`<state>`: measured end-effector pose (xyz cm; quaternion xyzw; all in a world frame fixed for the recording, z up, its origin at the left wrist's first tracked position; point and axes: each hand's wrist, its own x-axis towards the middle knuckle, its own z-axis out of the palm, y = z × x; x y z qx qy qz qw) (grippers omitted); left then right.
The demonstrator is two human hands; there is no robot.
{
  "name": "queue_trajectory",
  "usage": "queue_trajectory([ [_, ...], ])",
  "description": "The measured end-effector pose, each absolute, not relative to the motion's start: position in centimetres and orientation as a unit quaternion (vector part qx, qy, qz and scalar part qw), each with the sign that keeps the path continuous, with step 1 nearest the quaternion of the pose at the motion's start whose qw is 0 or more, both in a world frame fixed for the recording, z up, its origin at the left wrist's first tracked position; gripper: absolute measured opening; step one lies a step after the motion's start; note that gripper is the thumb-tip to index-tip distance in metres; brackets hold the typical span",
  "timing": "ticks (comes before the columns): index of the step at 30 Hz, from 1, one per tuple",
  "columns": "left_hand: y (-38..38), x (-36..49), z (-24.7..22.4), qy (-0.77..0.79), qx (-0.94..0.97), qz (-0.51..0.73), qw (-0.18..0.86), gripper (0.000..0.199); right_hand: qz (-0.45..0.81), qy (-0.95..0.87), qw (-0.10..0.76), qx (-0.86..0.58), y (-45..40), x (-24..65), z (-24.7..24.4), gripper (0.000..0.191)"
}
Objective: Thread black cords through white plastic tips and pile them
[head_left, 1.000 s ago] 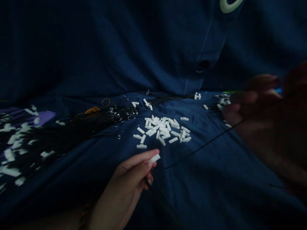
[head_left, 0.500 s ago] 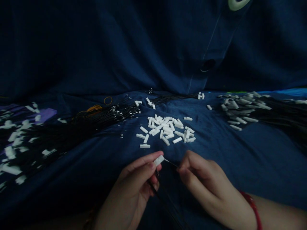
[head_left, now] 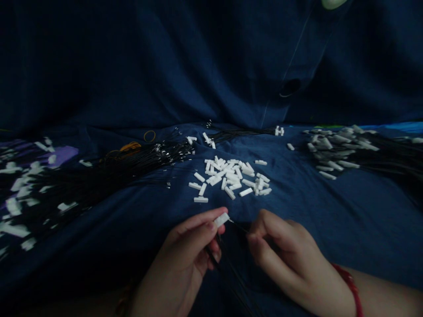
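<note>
Between thumb and fingers my left hand [head_left: 190,251] pinches a white connector housing [head_left: 222,219]. Black wires [head_left: 228,281] hang down from beneath these fingers. My right hand [head_left: 286,255] is closed in a pinch on a thin dark wire [head_left: 238,226], whose tip reaches the right end of the housing. How deep the tip sits in the housing I cannot tell. Just beyond both hands lies a loose pile of white connector housings [head_left: 233,174] on dark blue cloth [head_left: 148,233].
To the left, a bundle of black wires [head_left: 132,165] shows bare metal ends, with white connectors [head_left: 23,189] farther left. An orange band [head_left: 130,147] lies behind it. At right rests another wire bundle with white connectors [head_left: 340,147]. A smaller bundle [head_left: 247,130] lies at the back.
The view has shifted slightly. Both hands keep their grips, and the wire still spans from the housing to my right fingers.
</note>
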<state>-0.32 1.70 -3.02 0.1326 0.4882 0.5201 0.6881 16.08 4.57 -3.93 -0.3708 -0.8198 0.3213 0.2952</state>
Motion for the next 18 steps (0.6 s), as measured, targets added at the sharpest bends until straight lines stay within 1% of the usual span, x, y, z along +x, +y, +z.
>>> queue_trajectory([
  [8, 1.89, -0.39, -2.92, 0.491, 0.129, 0.515, 0.691, 0.02, 0.311, -0.827, 0.295, -0.363, 4.42, 15.99, -3.64, 0.015],
  [18, 1.93, -0.31, -2.92, 0.484, 0.139, 0.516, 0.692, 0.018, 0.311, -0.819, 0.286, -0.39, 4.06, 16.12, -3.76, 0.018],
])
